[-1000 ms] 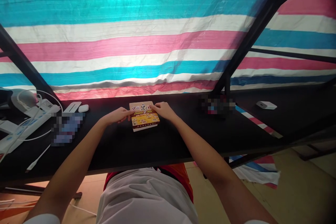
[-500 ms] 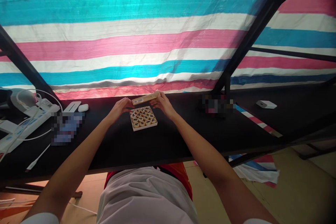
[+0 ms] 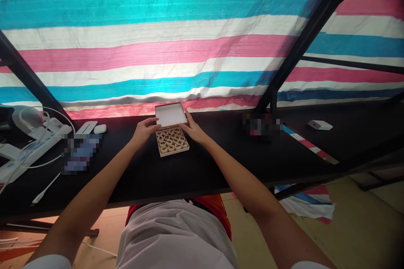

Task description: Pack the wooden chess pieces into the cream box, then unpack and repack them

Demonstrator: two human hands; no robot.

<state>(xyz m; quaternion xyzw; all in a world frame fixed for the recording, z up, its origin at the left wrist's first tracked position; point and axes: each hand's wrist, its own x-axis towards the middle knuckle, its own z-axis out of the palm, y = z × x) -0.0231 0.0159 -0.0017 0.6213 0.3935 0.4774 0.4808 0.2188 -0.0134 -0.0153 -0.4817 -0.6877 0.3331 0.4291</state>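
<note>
A shallow box lid [image 3: 171, 115] is tilted up behind the box, its white inside facing me. My left hand [image 3: 145, 131] grips the lid's left side and near edge. On the opposite side my right hand [image 3: 194, 129] holds it by the right edge, thumb at the near corner. Just below the lid, an open white box [image 3: 174, 153] lies on the black table, filled with round wooden xiangqi pieces [image 3: 171, 141] bearing dark characters. The lid's near edge hangs over the far rim of the box; whether they touch I cannot tell.
Left on the table [image 3: 142, 180] are a power strip [image 3: 34, 147] with cables, a white earbud case [image 3: 100, 129] and a blurred-out item [image 3: 81, 155]. Further right lie another blurred object [image 3: 260, 127] and a white charger [image 3: 320, 125]. Striped sheeting [image 3: 151, 59] hangs behind.
Both hands have tipped the lid: its printed outer edge faced me before, and now its white inside shows. The box with the pieces has stayed in place.
</note>
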